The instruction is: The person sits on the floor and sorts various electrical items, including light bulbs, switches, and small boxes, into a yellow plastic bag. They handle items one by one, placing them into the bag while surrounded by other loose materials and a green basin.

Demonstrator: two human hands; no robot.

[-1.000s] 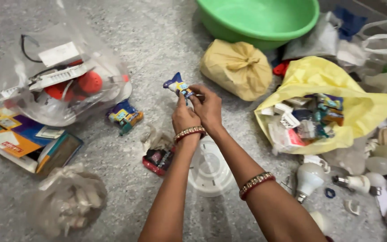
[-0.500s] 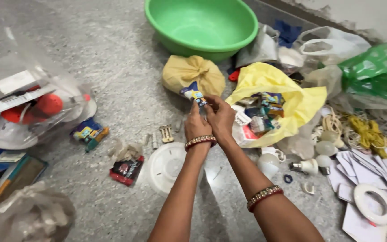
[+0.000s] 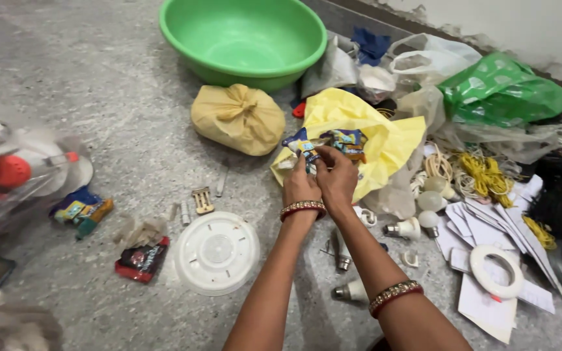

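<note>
Both my hands pinch small blue packet [image 3: 302, 145]: left hand [image 3: 300, 185] grips lower edge, right hand [image 3: 337, 177] steadies it. Packet held above open yellow bag [image 3: 391, 140], 12 o'clock from wrists; green basin [image 3: 242, 39] beyond at 11.

We count one green basin [image 3: 242, 39]; one tied yellow bag [image 3: 237, 119]; one open yellow bag [image 3: 385, 133]; one green bag [image 3: 505, 91]; one round white cover [image 3: 216, 251]; one white ring [image 3: 495, 271]; two bangles, one on each wrist; two hands.
</note>
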